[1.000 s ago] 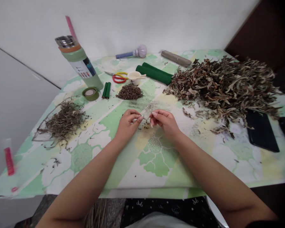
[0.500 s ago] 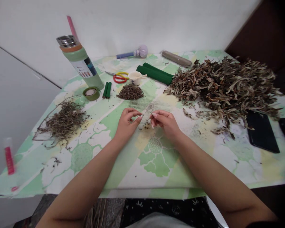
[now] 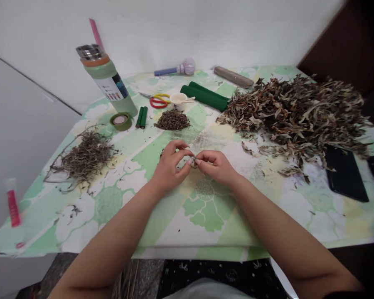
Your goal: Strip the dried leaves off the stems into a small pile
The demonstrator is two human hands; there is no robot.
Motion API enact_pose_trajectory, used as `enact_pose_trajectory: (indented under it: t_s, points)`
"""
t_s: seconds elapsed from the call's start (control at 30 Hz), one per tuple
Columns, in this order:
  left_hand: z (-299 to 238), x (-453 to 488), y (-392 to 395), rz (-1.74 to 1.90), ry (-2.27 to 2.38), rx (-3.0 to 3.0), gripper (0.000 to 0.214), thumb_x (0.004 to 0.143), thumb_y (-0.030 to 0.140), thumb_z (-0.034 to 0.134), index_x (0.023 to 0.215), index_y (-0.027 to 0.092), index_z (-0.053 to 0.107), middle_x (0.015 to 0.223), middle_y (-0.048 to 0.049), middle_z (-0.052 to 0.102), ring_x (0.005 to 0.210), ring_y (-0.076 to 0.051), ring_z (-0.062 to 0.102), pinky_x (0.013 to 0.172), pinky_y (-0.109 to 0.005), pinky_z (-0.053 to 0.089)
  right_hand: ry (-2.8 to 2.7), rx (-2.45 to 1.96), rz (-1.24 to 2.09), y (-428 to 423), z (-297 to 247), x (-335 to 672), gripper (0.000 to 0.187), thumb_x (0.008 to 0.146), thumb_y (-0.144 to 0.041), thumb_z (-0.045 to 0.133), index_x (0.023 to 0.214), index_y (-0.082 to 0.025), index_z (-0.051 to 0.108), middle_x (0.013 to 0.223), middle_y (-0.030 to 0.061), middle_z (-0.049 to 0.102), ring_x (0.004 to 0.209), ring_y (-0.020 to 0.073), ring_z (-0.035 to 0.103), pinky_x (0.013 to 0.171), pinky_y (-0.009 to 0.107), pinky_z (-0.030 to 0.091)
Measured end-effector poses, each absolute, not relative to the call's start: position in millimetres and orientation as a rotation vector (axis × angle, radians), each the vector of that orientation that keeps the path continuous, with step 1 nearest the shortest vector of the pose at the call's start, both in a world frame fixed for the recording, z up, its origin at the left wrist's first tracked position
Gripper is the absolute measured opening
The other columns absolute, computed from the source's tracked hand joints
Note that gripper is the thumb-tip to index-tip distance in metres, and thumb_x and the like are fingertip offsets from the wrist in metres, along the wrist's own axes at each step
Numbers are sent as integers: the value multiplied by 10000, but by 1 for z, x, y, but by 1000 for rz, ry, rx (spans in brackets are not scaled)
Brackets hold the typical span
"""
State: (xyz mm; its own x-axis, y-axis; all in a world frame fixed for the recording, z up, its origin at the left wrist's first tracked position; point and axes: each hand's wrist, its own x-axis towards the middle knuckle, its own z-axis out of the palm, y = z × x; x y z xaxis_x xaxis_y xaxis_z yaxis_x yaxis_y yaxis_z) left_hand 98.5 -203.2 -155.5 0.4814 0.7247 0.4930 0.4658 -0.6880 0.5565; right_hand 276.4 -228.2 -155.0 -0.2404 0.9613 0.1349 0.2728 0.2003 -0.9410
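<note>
My left hand (image 3: 171, 166) and my right hand (image 3: 214, 165) meet at the middle of the table, fingertips pinched together on a small bit of dried plant matter (image 3: 193, 162) between them. Both hands rest just above the green and white patterned tablecloth (image 3: 205, 211). A small heap of dark crumbled bits (image 3: 172, 120) lies just beyond the hands. A large pile of dried leaves (image 3: 296, 110) spreads to the right, and a pile of bare thin stems (image 3: 84, 155) lies to the left.
A green flask (image 3: 107, 81), a roll of green tape (image 3: 121, 121), two short green sticks (image 3: 141, 117), scissors (image 3: 157, 101), a small white cup (image 3: 178, 101), green rolls (image 3: 204, 96) and a brush (image 3: 177, 68) stand at the back. A black phone (image 3: 345, 172) lies right, a pink tube (image 3: 12, 205) far left.
Both hands have drawn closer together and slightly nearer to me; the fingertips that were apart on a pale strip are now pinched together on a small piece.
</note>
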Motion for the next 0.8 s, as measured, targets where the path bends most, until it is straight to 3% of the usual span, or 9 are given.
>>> enact_pose_trajectory:
  t_s: [0.6, 0.8]
  points:
    - [-160, 100, -201, 1146, 996, 2405, 114, 771, 198, 579, 873, 186, 627, 1015, -68, 492, 973, -180, 516, 885, -348, 440, -1588, -1175, 1195, -228, -155, 275, 153, 776, -255, 502, 671, -158, 556, 494, -36, 496, 474, 91, 423, 503, 226, 343]
    - [-158, 100, -202, 1144, 972, 2403, 180, 768, 197, 583, 943, 197, 629, 1015, -61, 490, 968, -176, 518, 890, -351, 441, -1583, -1167, 1214, -228, -157, 276, 172, 784, -271, 500, 667, -156, 553, 507, -30, 510, 470, 88, 419, 478, 220, 326]
